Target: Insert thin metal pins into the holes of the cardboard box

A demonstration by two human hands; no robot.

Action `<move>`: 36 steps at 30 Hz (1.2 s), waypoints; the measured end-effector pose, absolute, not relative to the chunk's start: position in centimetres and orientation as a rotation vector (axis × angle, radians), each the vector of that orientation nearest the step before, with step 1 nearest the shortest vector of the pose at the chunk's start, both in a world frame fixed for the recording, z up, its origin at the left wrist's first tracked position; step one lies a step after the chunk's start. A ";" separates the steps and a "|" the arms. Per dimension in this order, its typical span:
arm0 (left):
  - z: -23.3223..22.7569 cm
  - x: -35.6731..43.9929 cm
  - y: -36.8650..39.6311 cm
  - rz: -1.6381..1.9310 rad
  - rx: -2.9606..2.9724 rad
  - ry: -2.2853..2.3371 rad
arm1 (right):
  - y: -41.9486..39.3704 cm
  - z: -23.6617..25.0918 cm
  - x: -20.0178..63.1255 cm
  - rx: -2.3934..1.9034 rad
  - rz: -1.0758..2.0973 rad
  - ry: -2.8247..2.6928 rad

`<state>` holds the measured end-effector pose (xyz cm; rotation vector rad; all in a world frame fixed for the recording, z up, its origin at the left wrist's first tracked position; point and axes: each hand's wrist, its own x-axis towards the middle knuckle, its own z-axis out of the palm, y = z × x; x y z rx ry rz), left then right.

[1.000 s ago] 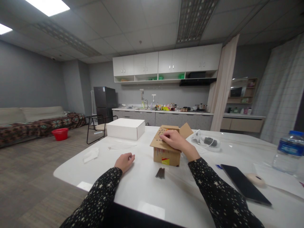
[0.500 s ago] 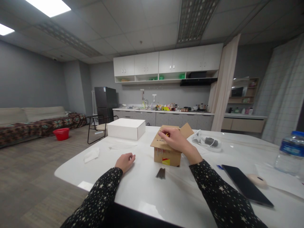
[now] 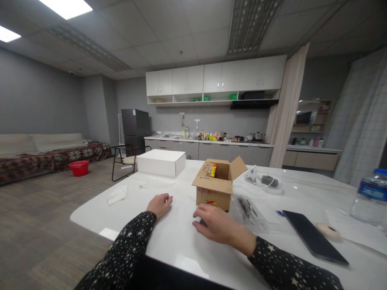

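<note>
Right hand (image 3: 218, 227) covers dark thin nails (image 3: 202, 222).

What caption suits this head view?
Right hand covers dark nails before the open brown cardboard box; left hand rests on the white table.

the right hand (image 3: 218, 226) lies flat over the spot just in front of the cardboard box (image 3: 215, 187), so whatever sits beneath its palm is hidden, and whether its fingers grip anything cannot be told. the box's inside is mostly out of sight behind its near wall; only a red and yellow bit shows. the thin dark pieces in the clear bag (image 3: 248, 207) are too small to identify. the water bottle (image 3: 369, 197) is cut off by the right edge. items along the far kitchen counter (image 3: 211, 141) are too small to tell apart.
</note>
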<state>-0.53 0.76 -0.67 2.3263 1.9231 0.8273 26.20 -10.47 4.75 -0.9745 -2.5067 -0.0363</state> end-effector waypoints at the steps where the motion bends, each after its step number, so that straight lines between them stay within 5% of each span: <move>1: -0.6 -0.5 0.7 0.824 2.325 1.925 | -10.2 3.9 26.6 -1.036 -0.012 -2.474; 10: -1.1 -0.4 0.8 0.839 2.319 1.904 | -8.1 0.4 28.6 -1.355 0.104 -2.396; 36: -0.9 0.4 0.7 0.873 2.343 1.881 | -8.6 0.3 28.4 -1.336 0.042 -2.373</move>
